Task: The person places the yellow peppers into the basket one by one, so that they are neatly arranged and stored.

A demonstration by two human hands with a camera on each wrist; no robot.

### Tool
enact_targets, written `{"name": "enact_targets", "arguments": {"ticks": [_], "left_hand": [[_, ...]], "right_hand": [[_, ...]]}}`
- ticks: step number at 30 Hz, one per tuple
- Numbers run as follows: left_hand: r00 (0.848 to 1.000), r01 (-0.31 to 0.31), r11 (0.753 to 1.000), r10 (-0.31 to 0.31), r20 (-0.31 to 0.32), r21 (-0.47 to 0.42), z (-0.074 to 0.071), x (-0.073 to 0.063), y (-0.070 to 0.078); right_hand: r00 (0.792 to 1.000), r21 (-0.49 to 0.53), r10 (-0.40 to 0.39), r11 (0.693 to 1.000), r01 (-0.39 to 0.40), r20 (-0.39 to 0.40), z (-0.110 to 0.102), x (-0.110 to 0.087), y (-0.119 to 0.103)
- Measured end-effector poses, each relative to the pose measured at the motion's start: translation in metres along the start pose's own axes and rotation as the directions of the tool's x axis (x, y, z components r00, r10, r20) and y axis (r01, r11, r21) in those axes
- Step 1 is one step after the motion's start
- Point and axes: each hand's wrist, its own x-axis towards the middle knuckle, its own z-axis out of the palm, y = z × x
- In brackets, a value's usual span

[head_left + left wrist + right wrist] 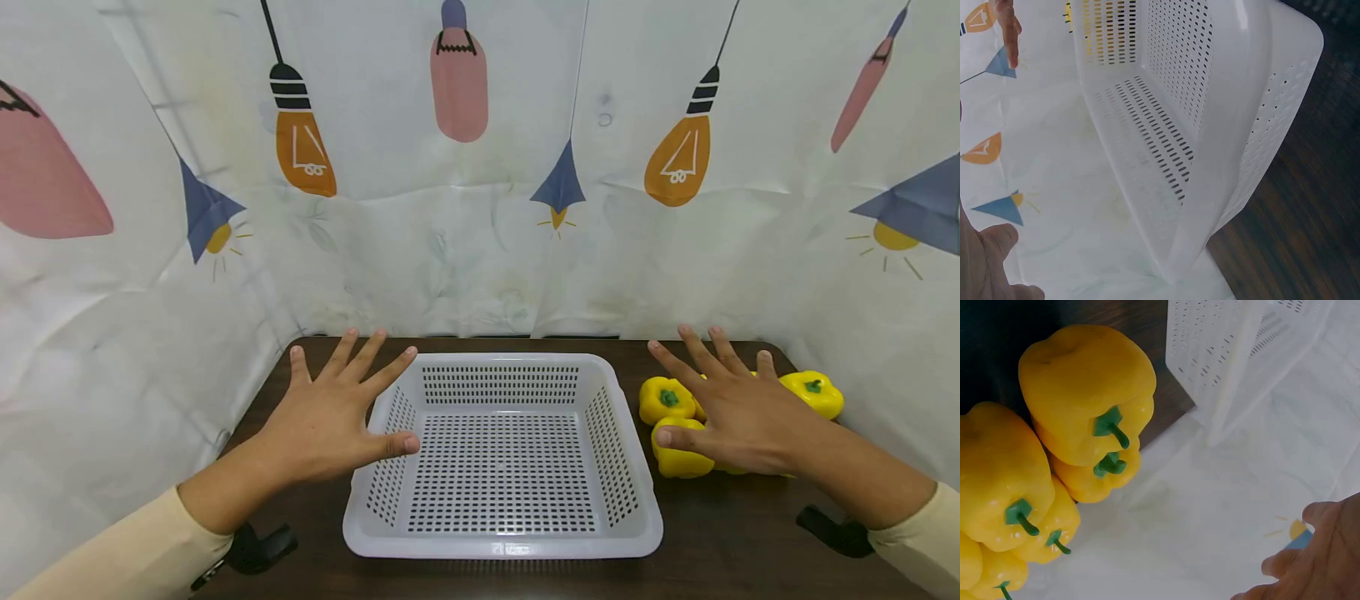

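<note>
A white perforated plastic basket point(501, 547) stands on the dark table with nothing inside it. My left hand point(330, 417), fingers spread, hovers over the basket's left side and holds nothing. On the other side my right hand point(738, 417) is spread too, above a group of yellow bell peppers point(681, 450), hiding part of them. In the right wrist view several yellow bell peppers point(1088, 387) with green stems sit close together, apart from the right hand point(1316, 556). The left wrist view shows the basket's rim point(1222, 125) and part of the left hand point(988, 262) at the edge.
The dark brown table point(720, 542) carries the basket in the middle and the peppers at right. A white curtain point(420, 250) printed with lamps and bulbs hangs behind and along both sides. Black wrist mounts point(258, 550) show below the hands.
</note>
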Motion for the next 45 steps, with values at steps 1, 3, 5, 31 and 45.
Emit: {"name": "enact_targets", "arguments": {"ticks": [1, 3, 5, 31, 45], "left_hand": [[1.0, 0.001, 1.0, -0.001, 0.0, -0.004, 0.0, -0.001, 0.0], [1.0, 0.001, 1.0, -0.001, -0.003, -0.02, 0.0, -0.002, -0.001], [1.0, 0.004, 0.999, -0.004, -0.006, -0.051, 0.001, -0.005, -0.003], [0.997, -0.073, 0.838, 0.061, -0.039, -0.541, 0.084, -0.04, -0.041], [0.998, -0.005, 0.696, 0.052, 0.044, -0.718, 0.11, -0.042, -0.049]], "right_hand": [[1.0, 0.001, 0.001, 1.0, -0.001, -0.002, 0.0, 0.0, 0.0], [1.0, -0.002, 0.006, 1.0, -0.006, -0.002, 0.0, -0.001, 0.001], [1.0, -0.004, 0.009, 1.0, -0.009, -0.006, 0.001, -0.003, 0.004], [0.996, 0.135, 0.002, 0.991, 0.01, -0.091, 0.042, -0.044, 0.066], [0.991, 0.289, 0.06, 0.957, -0.024, -0.117, 0.068, -0.065, 0.1]]}}
